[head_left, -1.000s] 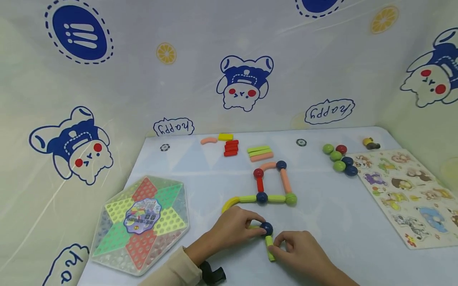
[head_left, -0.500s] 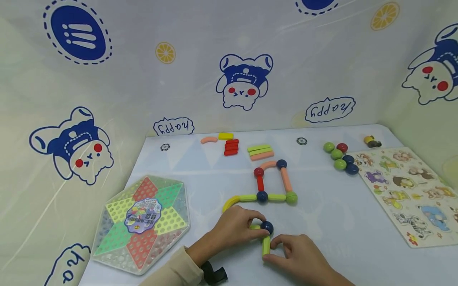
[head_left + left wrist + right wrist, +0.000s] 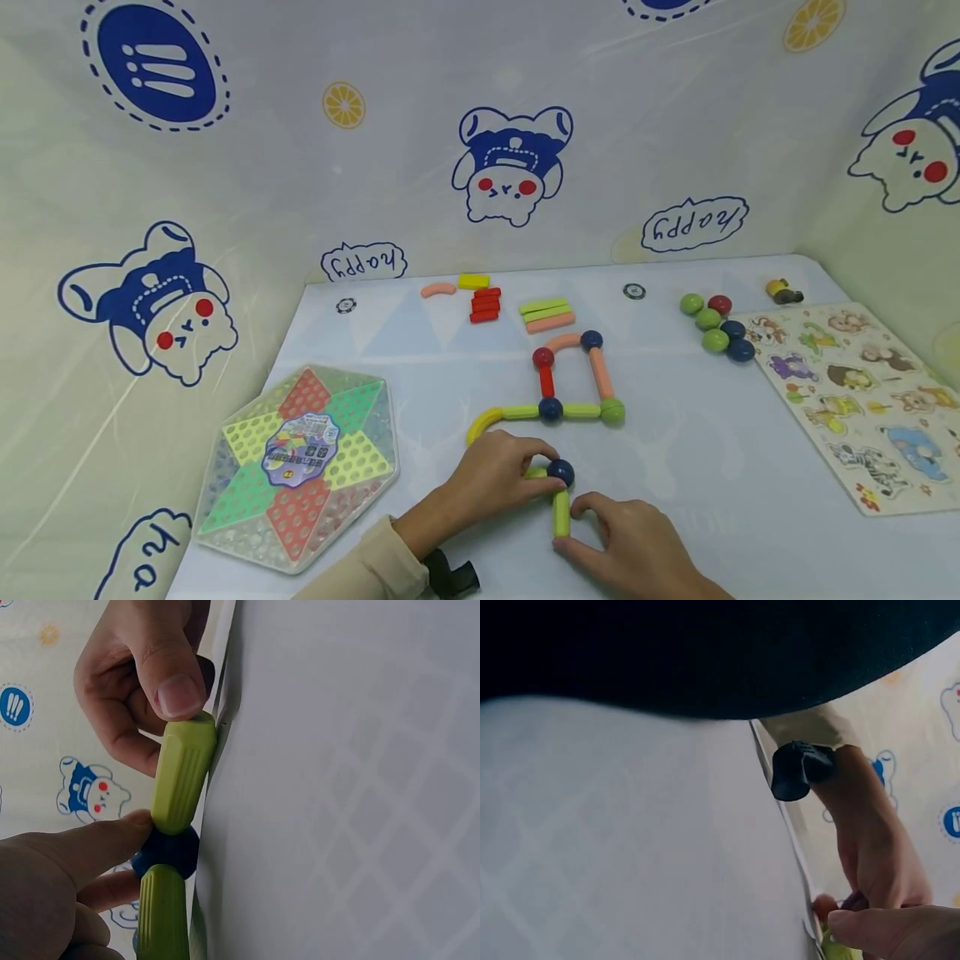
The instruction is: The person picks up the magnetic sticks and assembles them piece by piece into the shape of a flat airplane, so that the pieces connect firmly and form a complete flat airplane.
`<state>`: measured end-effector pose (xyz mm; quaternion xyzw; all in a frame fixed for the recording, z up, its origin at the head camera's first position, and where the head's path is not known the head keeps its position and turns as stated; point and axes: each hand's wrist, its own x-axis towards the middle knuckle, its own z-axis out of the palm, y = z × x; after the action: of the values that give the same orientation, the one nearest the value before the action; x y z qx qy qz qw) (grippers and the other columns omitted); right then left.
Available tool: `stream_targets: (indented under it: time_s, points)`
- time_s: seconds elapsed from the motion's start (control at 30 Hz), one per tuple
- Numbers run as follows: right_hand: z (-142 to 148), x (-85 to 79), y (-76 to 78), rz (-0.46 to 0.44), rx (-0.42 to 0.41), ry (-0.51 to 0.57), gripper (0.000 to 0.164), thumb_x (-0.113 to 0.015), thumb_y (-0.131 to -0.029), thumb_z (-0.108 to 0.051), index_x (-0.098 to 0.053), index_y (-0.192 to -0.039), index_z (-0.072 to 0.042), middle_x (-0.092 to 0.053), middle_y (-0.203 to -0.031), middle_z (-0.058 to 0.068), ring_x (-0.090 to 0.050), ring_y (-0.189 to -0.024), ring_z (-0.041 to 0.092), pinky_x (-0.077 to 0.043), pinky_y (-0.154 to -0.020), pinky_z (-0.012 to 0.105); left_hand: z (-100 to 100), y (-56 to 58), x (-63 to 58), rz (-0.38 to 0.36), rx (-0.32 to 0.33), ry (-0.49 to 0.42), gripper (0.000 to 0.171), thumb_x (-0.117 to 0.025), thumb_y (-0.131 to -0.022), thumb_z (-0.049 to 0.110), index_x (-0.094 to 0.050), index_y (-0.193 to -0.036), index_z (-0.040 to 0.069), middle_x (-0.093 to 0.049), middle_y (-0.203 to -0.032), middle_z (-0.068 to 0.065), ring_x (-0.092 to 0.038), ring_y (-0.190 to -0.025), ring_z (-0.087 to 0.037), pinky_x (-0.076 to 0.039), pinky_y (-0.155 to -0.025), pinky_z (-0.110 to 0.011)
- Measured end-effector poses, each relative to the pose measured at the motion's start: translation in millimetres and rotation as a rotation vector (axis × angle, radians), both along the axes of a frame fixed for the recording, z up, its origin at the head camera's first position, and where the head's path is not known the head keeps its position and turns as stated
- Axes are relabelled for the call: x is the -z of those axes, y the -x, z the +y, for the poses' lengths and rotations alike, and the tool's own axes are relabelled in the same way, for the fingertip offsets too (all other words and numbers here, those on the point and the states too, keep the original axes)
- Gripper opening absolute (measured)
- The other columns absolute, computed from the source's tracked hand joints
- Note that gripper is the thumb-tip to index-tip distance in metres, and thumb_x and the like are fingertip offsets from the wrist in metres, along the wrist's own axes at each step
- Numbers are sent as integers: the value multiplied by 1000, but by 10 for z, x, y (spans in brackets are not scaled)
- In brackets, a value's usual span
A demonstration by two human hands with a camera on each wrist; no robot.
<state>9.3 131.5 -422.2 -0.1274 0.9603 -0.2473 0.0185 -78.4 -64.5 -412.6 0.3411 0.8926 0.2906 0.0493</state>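
In the head view my left hand [image 3: 498, 471] pinches a dark blue ball [image 3: 560, 473] between thumb and fingertips. One light green magnetic stick [image 3: 184, 772] joins this ball and extends toward me. Another green stick [image 3: 163, 915] meets the ball on the opposite side, partly hidden by the left hand in the head view. My right hand [image 3: 637, 542] holds the nearer stick, its thumb at the free end and its fingers along the side. Just beyond lies a joined shape of sticks and balls, with a red ball [image 3: 543, 357], a green ball [image 3: 612, 411] and a yellow curved stick [image 3: 482, 425].
A hexagonal checkers board [image 3: 300, 467] lies at left. Loose red sticks [image 3: 485, 305], green sticks [image 3: 543, 310] and a yellow block [image 3: 473, 282] sit at the back. Several balls [image 3: 715, 340] rest beside an animal picture board [image 3: 862, 408] at right.
My right hand has shifted its hold to the stick's near end and side. That stick has swung from slanting to nearly straight toward me. The left hand keeps hold of the ball.
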Motion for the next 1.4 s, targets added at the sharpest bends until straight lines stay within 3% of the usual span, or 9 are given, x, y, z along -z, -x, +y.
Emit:
stream_targets:
  time_s: [0.37, 0.47, 0.57, 0.73, 0.8, 0.9, 1.13, 1.4]
  points:
    - [57, -10, -19, -14, -51, -12, 42, -61, -76, -65, -68, -93, -27, -28, -46, -18, -28, -40, -1, -21, -41, 19, 0, -7, -8, -6, -11, -2, 32, -68, -79, 51, -72, -101, 28, -38, -48, 14, -37, -46, 0, -30, -45, -19]
    - [143, -35, 7, -5, -20, -35, 44, -59, -74, -68, -67, -93, -29, -29, -46, -18, -29, -41, -1, -24, -41, 18, 5, -8, -5, 5, -5, -2, 31, -68, -80, 51, -72, -100, 27, -38, -48, 14, -37, -45, 0, -30, -45, -19]
    - [394, -143, 185, 39, 62, -52, 44, -56, -77, -68, -67, -97, -30, -34, -47, -16, -32, -40, 2, -28, -41, 19, 6, -6, -9, 4, 0, -1, 31, -67, -80, 51, -72, -100, 27, -39, -48, 15, -37, -45, 0, -30, -45, -19]
    - [1169, -376, 809, 177, 268, -36, 41, -54, -91, -49, -63, -113, -17, -43, -51, -4, -38, -41, 13, -30, -38, 25, -5, -2, -15, -24, -17, 2, 31, -68, -80, 50, -72, -100, 27, -39, -48, 14, -38, -45, -1, -30, -45, -20]
    - [1478, -394, 1032, 214, 332, -34, 43, -54, -92, -43, -61, -119, -10, -44, -53, 0, -38, -41, 16, -29, -37, 27, -6, -3, -10, -32, -17, 3, 31, -68, -80, 50, -72, -101, 27, -39, -48, 14, -38, -45, -2, -30, -45, -20]
    - [1809, -349, 1255, 180, 406, -58, 52, -53, -93, -42, -55, -125, -2, -45, -56, 4, -39, -43, 19, -29, -37, 30, -2, -8, 1, -35, -10, 1, 32, -68, -80, 50, -72, -101, 26, -39, -48, 14, -38, -44, -1, -29, -45, -20]
    - [2031, -205, 1427, 32, 496, -85, 72, -54, -88, -53, -44, -133, 3, -56, -76, 18, -48, -57, 24, -33, -42, 32, 16, -15, 33, -28, -7, -1, 32, -67, -81, 50, -73, -100, 26, -40, -48, 16, -38, -45, 0, -30, -45, -20]
    - [2136, -139, 1465, 18, 571, -117, 66, -55, -88, -51, -48, -130, 0, -58, -77, 19, -51, -66, 31, -32, -52, 39, 1, -10, 31, -29, -11, -7, 31, -67, -81, 50, -73, -100, 26, -40, -47, 15, -38, -44, -1, -30, -45, -20]
